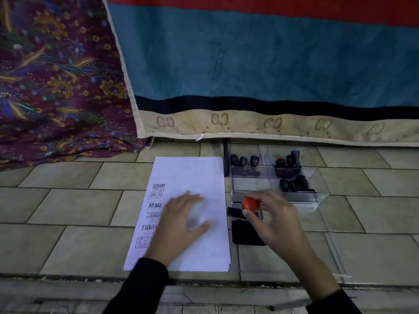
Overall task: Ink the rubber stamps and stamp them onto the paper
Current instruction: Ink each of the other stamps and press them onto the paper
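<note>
A white sheet of paper (192,177) lies on the tiled floor with several black stamp prints down its left side. My left hand (181,220) rests flat on the paper, fingers spread. My right hand (276,220) grips a rubber stamp with a red knob (250,203) and holds it over the open black ink pad (246,232) just right of the paper. The stamp's black base (235,211) points left above the pad's far end. Whether the base touches the pad is unclear.
A clear plastic organiser (317,198) behind the ink pad holds several more stamps with dark, blue and red knobs. A teal, red and black cloth (272,64) hangs behind, and a purple floral cloth (56,87) lies at the left. A step edge (204,279) runs near me.
</note>
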`<state>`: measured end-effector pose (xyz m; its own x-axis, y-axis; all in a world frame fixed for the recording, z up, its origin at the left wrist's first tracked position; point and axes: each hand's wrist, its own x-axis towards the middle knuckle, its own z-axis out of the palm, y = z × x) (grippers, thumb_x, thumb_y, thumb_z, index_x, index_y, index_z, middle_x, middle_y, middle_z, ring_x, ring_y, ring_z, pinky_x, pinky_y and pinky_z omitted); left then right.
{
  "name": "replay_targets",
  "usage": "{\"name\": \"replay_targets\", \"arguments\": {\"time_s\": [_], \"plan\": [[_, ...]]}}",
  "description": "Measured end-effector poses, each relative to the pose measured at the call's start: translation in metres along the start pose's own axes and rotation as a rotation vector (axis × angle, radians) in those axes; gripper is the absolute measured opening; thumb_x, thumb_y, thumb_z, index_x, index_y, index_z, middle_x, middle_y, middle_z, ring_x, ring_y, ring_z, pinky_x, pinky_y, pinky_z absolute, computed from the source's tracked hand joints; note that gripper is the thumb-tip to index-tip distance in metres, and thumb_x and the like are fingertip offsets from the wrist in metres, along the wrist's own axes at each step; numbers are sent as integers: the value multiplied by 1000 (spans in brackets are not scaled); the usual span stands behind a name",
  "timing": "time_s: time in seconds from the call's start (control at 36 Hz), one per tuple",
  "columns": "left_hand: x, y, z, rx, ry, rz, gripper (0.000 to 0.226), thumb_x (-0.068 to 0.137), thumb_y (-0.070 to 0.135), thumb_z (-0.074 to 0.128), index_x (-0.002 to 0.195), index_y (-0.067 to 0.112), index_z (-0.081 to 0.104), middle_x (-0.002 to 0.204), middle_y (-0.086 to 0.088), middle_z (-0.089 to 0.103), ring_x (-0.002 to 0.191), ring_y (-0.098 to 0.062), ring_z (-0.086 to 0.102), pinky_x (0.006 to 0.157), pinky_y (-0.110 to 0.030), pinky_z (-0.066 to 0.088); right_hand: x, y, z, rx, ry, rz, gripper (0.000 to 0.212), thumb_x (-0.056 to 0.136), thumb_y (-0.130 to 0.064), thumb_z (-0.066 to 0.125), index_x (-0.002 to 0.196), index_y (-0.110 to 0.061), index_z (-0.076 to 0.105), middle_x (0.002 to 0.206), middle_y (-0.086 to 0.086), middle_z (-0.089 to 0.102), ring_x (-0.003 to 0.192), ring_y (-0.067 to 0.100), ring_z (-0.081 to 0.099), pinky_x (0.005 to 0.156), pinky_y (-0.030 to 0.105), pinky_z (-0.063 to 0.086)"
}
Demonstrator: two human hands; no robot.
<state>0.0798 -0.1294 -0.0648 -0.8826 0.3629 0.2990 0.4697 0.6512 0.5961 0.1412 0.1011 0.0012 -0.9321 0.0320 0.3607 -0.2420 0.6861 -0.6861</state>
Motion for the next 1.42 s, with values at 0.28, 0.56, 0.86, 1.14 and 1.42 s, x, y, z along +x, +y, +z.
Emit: {"name": "replay_targets", "arguments": {"time_s": [0.28,0.56,0.86,1.14,1.42], "plan": [[1,39,43,88,-161,123,88,62,86,53,129,29,53,135,19,46,142,-1,22,119,-37,8,-21,16,-6,-76,-79,6,26,78,-20,75,103,-17,67,93,-6,63,85,4,60,74,27,55],[4,34,46,15,-135,109,81,58,83,62,121,31,57,127,24,48,136,13,15,118,-34,10,-24,20,-2,-73,-131,-3,31,79,-24,73,108,-21,65,96,-13,58,90,-6,55,78,10,47],[3,35,46,-11,-140,92,82,59,83,63,123,33,55,130,27,45,138,13,14,119,-33,7,-23,19,-1,-50,-132,-14,29,78,-22,75,106,-20,66,95,-13,59,89,-6,56,77,7,45],[2,35,48,-17,-121,88,80,57,83,64,121,34,55,124,33,40,138,16,13,120,-34,6,-20,17,-4,-12,-132,56,30,70,-17,81,98,-18,70,88,-12,62,82,0,62,74,17,53],[2,33,50,-15,-134,85,82,57,83,64,121,33,56,125,33,39,135,20,10,118,-31,4,-11,13,-7,6,-173,183,30,64,-16,85,91,-19,72,86,-19,61,80,1,64,76,11,53]]}}
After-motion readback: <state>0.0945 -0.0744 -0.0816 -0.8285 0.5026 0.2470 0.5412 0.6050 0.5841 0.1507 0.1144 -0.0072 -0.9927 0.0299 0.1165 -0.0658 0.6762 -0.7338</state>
